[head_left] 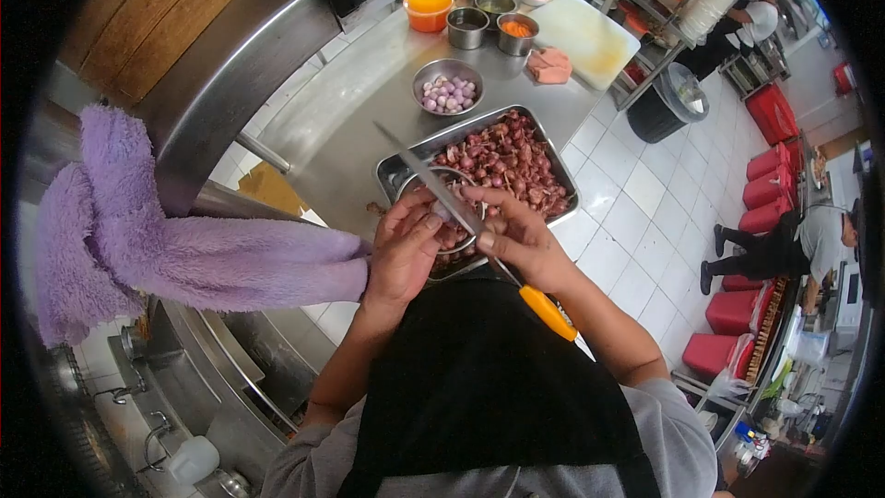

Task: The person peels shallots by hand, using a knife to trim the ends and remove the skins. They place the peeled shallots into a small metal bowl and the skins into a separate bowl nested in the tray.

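Note:
My right hand (524,238) grips a knife (417,164) by its blade near the yellow handle, the tip pointing up and left. Fingers of my left hand (406,247) are closed round a pale peeled shallot (444,210), close beside the blade. Below both hands sits a round metal bowl (408,186), mostly covered by them. It stands at the near left of a steel tray (564,175) heaped with unpeeled red shallots (505,161). Beyond the tray, a metal bowl (419,83) contains peeled shallots (449,92).
Several metal containers, an orange tub (428,18), a folded pink cloth (550,65) and a white cutting board (585,37) stand at the counter's far end. A purple towel (230,254) hangs at left. One person (784,244) stands at right, others farther back. A grey bin (654,111) is on the floor.

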Demonstrator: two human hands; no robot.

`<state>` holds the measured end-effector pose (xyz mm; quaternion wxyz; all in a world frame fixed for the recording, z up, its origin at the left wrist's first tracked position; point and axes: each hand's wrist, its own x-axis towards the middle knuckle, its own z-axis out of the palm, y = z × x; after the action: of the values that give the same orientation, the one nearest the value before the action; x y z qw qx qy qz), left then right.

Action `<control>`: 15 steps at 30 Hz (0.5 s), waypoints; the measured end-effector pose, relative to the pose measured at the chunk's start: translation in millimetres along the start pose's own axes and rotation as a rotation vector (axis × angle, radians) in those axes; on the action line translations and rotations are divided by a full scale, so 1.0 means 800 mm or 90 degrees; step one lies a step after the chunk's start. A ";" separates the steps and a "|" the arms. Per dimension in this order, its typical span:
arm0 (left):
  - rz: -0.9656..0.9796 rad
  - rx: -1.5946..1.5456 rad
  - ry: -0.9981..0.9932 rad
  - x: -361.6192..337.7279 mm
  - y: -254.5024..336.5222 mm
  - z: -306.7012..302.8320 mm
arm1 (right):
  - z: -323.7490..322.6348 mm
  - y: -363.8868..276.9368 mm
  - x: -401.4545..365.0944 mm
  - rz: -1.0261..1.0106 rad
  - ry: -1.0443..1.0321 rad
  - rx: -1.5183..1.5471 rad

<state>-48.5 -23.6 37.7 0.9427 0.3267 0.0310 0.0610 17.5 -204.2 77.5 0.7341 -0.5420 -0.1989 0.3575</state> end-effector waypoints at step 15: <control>0.078 0.161 0.006 -0.008 0.015 -0.001 | 0.007 -0.011 -0.003 0.049 -0.077 0.068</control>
<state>-55.8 -14.6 44.2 0.8885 0.4435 0.0232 0.1155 14.7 -203.9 88.1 0.7346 -0.4864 -0.2027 0.4275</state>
